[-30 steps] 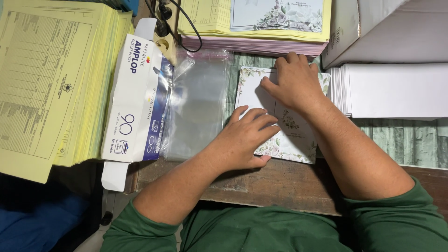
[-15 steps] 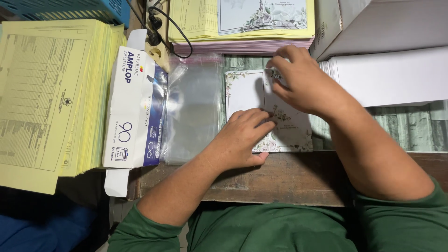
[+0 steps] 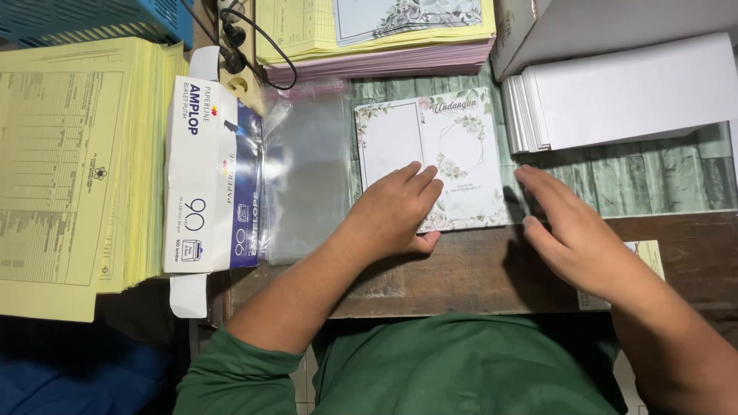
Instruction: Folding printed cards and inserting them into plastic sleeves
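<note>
A white card with floral borders [image 3: 453, 154] lies flat on the wooden table [image 3: 469, 277]. My left hand [image 3: 393, 211] rests palm down on the card's lower left part, fingers together. My right hand [image 3: 573, 234] hovers flat just right of the card, fingers extended, holding nothing. A stack of clear plastic sleeves [image 3: 306, 173] lies to the left of the card.
A white and blue envelope box [image 3: 209, 173] lies left of the sleeves, beside a thick stack of yellow forms [image 3: 73, 169]. White envelopes [image 3: 623, 92] are stacked at the right. Yellow and pink paper stacks [image 3: 377, 42] and a black cable [image 3: 254, 46] sit at the back.
My right hand has come off the card's top edge and moved down and to the right. The card now lies fully exposed. My left hand stays on the card.
</note>
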